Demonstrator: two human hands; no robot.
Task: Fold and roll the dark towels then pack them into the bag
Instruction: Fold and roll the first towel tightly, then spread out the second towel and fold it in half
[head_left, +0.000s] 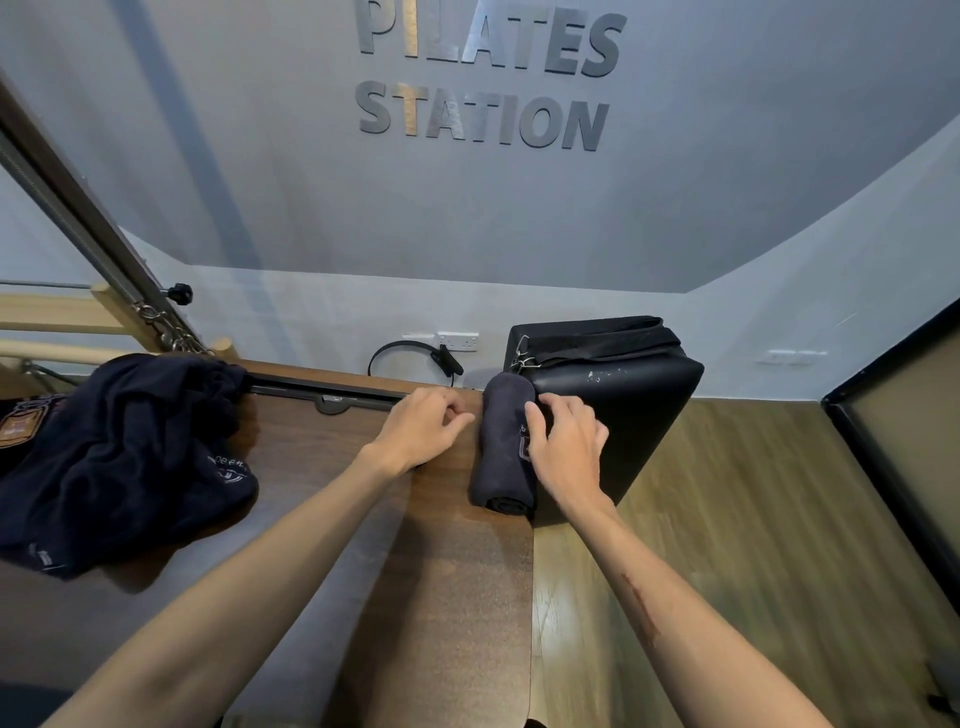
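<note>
A dark towel rolled into a tight cylinder (501, 452) lies at the right edge of the wooden table (447, 597), against the black bag (618, 400). My right hand (566, 447) rests on the roll's right side, fingers curled over it. Just left of the roll, my left hand (423, 426) hovers with loosely curled fingers and holds nothing. A heap of unfolded dark towels (119, 457) with white lettering sits at the table's left. The bag stands on the floor beside the table, its top strap and metal clips showing.
A black ring with a handle (415, 358) leans at the wall behind the table, below a white socket. A wooden frame with springs and chains (156, 322) rises at the left. Wood floor (753, 519) spreads to the right, bounded by a dark-framed panel (904, 441).
</note>
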